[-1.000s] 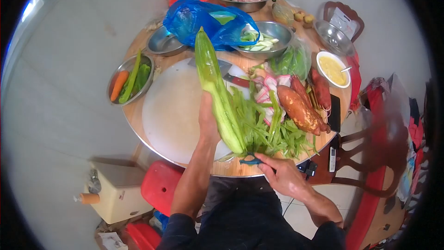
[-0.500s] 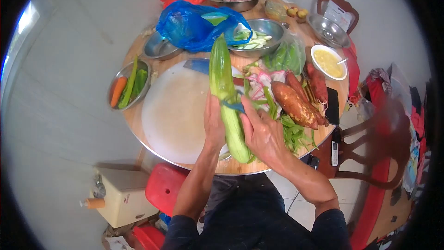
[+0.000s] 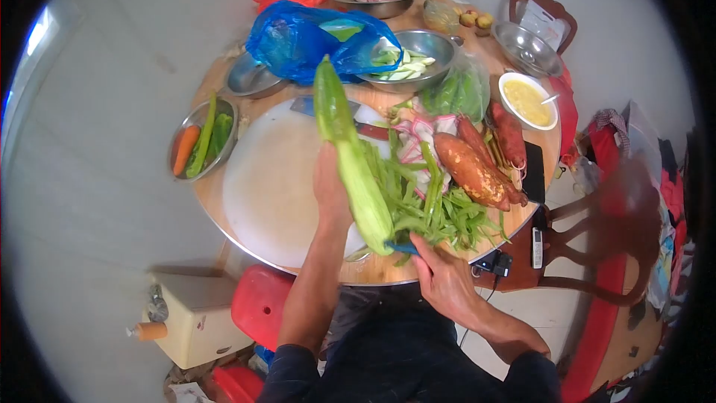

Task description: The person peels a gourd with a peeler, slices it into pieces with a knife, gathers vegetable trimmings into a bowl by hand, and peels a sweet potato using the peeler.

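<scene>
A long green gourd (image 3: 363,194) slants over the near side of the round table, its far end dark and glossy, its near part peeled pale. My left hand (image 3: 329,188) is closed around its left side, with the fingers partly hidden beneath. My right hand (image 3: 450,285) grips a blue peeler (image 3: 405,248), whose head is at the gourd's near tip. Green peelings (image 3: 455,216) are heaped to the right. Under and left of the gourd lies a round white cutting board (image 3: 268,179), with a cleaver (image 3: 317,107) on its far edge.
Sweet potatoes (image 3: 470,168) lie right of the peelings. A bowl of carrot and peppers (image 3: 195,172) stands at left. Along the back are a blue plastic bag (image 3: 287,37), a steel bowl of cut vegetable (image 3: 440,45) and a white bowl of yellow liquid (image 3: 509,108). A chair (image 3: 597,231) stands at right.
My right hand has drawn the peeler down the gourd from its middle to its near end. The gourd's far end has swung left, and my left hand has shifted slightly left.
</scene>
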